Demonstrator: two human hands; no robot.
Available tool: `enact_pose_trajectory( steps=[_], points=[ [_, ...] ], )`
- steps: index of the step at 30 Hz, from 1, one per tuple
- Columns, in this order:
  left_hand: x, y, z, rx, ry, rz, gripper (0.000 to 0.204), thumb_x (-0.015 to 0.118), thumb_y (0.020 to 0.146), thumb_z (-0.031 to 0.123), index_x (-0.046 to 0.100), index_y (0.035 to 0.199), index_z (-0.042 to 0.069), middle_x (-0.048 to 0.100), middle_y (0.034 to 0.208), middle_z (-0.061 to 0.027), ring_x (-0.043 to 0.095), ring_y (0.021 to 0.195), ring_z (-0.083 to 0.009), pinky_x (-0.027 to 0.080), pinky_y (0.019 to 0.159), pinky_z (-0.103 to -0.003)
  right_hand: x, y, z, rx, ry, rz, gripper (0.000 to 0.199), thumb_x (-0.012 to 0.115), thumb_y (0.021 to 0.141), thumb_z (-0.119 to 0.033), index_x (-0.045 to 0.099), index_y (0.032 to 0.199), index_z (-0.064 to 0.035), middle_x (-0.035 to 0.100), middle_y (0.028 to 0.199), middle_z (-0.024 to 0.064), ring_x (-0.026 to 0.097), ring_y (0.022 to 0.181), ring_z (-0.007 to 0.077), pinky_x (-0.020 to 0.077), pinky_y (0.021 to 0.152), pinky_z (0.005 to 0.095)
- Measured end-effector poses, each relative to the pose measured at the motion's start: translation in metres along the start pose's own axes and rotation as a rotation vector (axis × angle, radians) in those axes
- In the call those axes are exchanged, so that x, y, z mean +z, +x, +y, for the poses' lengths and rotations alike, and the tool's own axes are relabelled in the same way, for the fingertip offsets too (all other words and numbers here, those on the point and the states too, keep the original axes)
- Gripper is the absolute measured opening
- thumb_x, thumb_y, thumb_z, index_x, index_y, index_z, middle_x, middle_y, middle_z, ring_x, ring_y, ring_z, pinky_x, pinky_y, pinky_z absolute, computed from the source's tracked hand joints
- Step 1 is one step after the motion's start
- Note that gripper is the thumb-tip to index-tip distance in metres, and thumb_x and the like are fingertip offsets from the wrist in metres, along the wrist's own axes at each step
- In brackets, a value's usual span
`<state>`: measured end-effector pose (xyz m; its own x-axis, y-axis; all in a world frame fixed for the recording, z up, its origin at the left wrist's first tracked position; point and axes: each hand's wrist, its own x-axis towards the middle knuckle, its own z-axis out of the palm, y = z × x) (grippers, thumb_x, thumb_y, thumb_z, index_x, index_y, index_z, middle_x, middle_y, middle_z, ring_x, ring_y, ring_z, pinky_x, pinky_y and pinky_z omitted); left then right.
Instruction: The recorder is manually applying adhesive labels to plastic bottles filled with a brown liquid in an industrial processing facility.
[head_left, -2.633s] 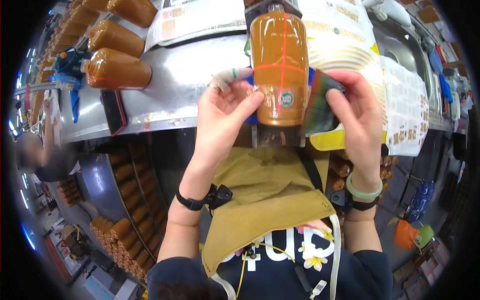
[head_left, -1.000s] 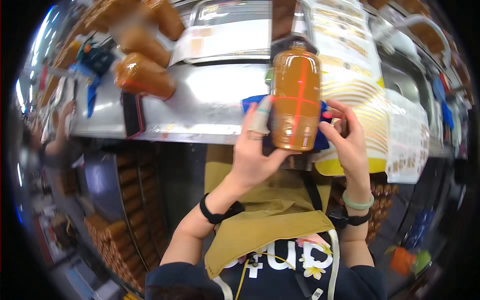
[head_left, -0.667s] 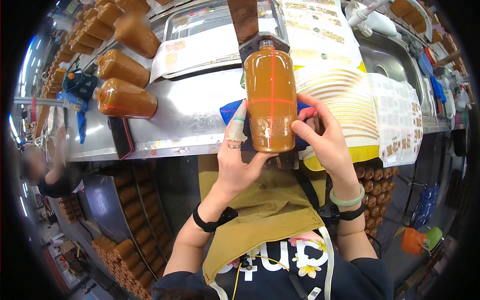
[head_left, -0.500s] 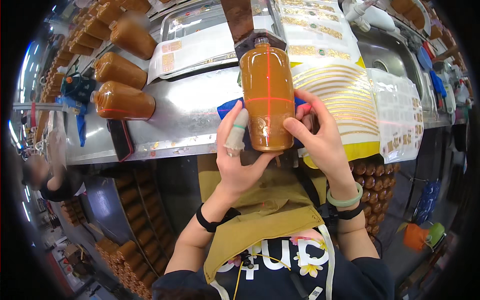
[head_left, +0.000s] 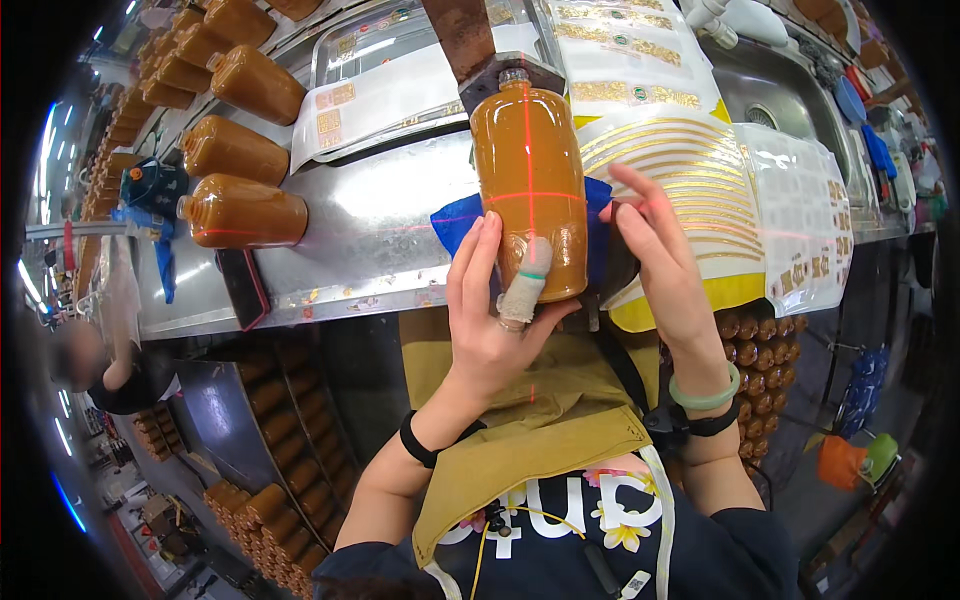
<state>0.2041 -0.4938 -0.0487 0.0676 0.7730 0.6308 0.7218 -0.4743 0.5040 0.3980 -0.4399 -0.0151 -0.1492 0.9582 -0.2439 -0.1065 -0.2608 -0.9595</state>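
Note:
A brown glazed bottle lies on its side on a blue cloth, its neck pointing away from me against a dark metal stop. Red laser lines cross on it. My left hand holds the bottle's near end from the left, with the thumb at its base. One finger, in a pale cover with a green band, lies across the bottle's top. Apart from the bottle, at its right, my right hand is open, fingers spread. A dark form shows beneath its thumb; what it is I cannot make out.
Gold-striped decal sheets lie to the right, beside a white decal sheet and a metal sink. More brown bottles and a phone are at left. A tray with paper stands behind. Another person is far left.
My right hand has let go of the bottle and moved off to the right. My left hand's covered finger has moved from the bottle's left side onto its top.

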Motion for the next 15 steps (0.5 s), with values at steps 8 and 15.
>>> enact_pose_trajectory(
  steps=[8,15],
  points=[
    [0.002,0.004,0.005,-0.041,0.087,-0.034,0.077,0.090,0.068,0.005,0.065,0.140,0.017,0.045,0.152,-0.0202,0.050,0.133,-0.0413,0.045,0.109,-0.047,0.016,-0.012,-0.023,-0.329,0.029,0.019,0.033,0.058,0.100,0.004,0.062,0.133,0.0004,0.066,0.122,0.0056,0.059,0.114,0.0121,0.0476,0.099,0.0282],
    [0.002,0.005,-0.011,-0.356,-0.256,-0.047,0.102,0.093,0.067,0.006,0.040,0.154,-0.002,0.044,0.158,-0.0227,0.049,0.140,-0.0401,0.040,0.115,-0.047,0.017,0.002,-0.033,-0.334,-0.728,0.305,0.025,0.060,0.099,0.002,0.068,0.123,0.0000,0.063,0.111,0.0022,0.059,0.100,0.0108,0.0496,0.084,0.0264]
  ],
)
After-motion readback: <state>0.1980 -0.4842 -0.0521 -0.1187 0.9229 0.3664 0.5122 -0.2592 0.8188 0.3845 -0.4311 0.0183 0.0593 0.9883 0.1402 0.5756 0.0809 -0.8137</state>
